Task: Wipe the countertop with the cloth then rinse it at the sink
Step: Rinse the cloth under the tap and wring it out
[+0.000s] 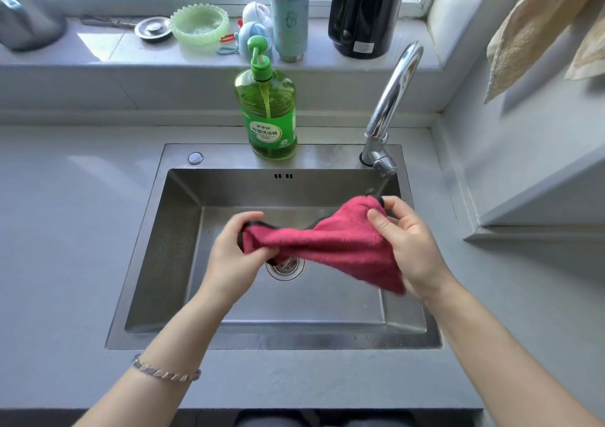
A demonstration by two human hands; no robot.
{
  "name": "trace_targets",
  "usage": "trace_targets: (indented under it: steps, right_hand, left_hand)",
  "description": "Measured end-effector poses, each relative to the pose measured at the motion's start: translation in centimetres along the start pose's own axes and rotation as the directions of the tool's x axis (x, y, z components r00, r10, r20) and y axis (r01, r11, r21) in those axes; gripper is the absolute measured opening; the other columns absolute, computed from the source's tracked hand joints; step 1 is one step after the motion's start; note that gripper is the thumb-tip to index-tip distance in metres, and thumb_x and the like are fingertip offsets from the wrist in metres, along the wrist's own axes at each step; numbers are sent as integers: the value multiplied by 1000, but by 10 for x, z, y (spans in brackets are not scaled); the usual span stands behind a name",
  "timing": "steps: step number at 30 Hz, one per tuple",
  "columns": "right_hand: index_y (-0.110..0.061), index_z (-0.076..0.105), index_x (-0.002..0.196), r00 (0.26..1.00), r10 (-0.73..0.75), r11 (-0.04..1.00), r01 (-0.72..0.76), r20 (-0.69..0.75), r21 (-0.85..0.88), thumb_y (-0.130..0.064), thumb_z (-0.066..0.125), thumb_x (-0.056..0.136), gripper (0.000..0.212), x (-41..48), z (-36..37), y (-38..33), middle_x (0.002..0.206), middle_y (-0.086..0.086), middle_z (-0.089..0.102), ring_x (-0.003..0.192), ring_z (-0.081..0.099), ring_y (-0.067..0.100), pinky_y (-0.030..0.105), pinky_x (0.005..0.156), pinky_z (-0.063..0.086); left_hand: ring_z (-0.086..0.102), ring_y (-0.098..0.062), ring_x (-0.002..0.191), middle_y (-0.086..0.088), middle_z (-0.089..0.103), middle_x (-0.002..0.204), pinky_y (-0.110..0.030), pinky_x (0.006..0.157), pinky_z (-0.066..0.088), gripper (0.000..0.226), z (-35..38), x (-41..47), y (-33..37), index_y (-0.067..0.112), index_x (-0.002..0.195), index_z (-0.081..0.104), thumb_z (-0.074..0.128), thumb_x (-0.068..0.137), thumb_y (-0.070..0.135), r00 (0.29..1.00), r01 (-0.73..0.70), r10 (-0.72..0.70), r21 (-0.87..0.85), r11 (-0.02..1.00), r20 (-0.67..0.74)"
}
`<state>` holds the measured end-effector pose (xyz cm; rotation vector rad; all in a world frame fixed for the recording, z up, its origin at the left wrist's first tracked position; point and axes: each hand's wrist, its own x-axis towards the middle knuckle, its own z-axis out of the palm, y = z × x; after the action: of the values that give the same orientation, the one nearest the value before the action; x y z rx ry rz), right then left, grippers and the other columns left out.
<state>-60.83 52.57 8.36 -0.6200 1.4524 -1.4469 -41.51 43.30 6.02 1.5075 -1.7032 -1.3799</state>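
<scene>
Head view looks down on two bare hands over the steel sink (183, 230). Left hand (234, 256) has its grip closed on one bunched end of the pink cloth (327, 243), fingers curled over the top and thumb pinching from below. Right hand (411, 246) has its grip closed on the opposite end, thumb pressed on the upper face and fingers wrapped behind, so the cloth hangs stretched between the two, a little higher on the right, with a loose flap drooping under the right palm. A dark trim shows along the cloth's far edge. The cloth is held in the air above the basin, just over the round drain (285, 267), which is partly hidden by it. A chain bracelet (165, 372) circles the left wrist.

On the sink's far rim, a green dish soap pump bottle (266, 115) stands upright near the middle, and the chrome faucet (391, 105) rises at the far right corner. Whether water runs I cannot tell. Grey desk (65, 230) surrounds the sink on all sides. Behind it, on the windowsill (98, 49), stand a pale blue flask (289, 13), a black kettle (365, 10) and a green glass dish (199, 24). A beige towel (537, 33) hangs at the upper right.
</scene>
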Motion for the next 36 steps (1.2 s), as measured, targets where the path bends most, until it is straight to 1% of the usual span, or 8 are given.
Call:
trace_targets:
  steps: [4,9,15,19,22,25,29,36]
  right_hand:
    - [-29,65,75,999,-24,1000,23,36,9,-13,47,91,29,2,2,-7,70,-4,64,65,58,13,25,60,49]
    - [-28,61,81,989,-114,993,110,-94,-50,-15,46,93,23,8,-2,-5,64,-11,67,62,60,4,19,62,51]
    - [-29,57,89,964,-161,962,105,-211,-253,-22,42,95,18,9,-36,-2,71,-11,64,60,58,-4,12,59,47]
    - [-23,56,115,972,-133,812,-5,-192,-584,-29,46,93,25,11,-58,9,106,2,64,101,59,19,33,94,44]
    - [-20,55,119,987,-13,722,-102,-161,-684,-30,57,87,34,10,-69,19,106,1,68,102,62,22,39,96,46]
    - [-17,56,115,983,50,746,-154,-175,-648,-24,68,79,39,9,-74,21,76,0,64,75,61,19,33,75,49]
    - [-19,41,117,931,261,926,-317,-257,-207,-22,72,75,52,8,-73,13,84,6,62,65,54,15,31,75,49]
    - [-20,56,87,969,246,863,-216,5,-457,0,73,71,31,6,-42,18,86,6,67,73,59,11,6,61,47]
  left_hand:
    - [61,-20,76,-12,65,89,-37,83,49,30,11,7,-3,0,109,58,65,80,4,918,378,-393,-390,840,44]
    - [65,-23,67,-19,66,87,-31,72,53,37,26,-2,0,-13,106,58,50,92,21,770,626,-481,-353,695,419]
    - [58,-29,91,-24,60,100,-35,95,45,30,14,-7,-7,-20,102,56,58,85,4,721,560,-414,-115,821,556]
    - [58,-21,76,-11,60,85,-28,72,54,5,14,-4,-1,6,87,57,53,90,9,849,433,-351,-140,890,394]
    - [60,-17,67,-6,64,77,-30,70,54,9,14,-1,-1,14,79,55,58,86,9,942,289,-259,-122,950,216]
    - [59,-11,64,-1,64,74,-12,55,48,10,10,0,3,15,87,53,60,84,7,985,173,-169,-117,978,43]
    - [59,-17,74,-5,65,86,-26,71,47,38,3,2,3,29,114,45,56,86,6,994,108,-106,-156,982,21]
    - [59,-3,61,1,66,81,-10,52,46,38,4,-4,13,23,86,65,43,89,-7,977,34,-17,-76,997,212]
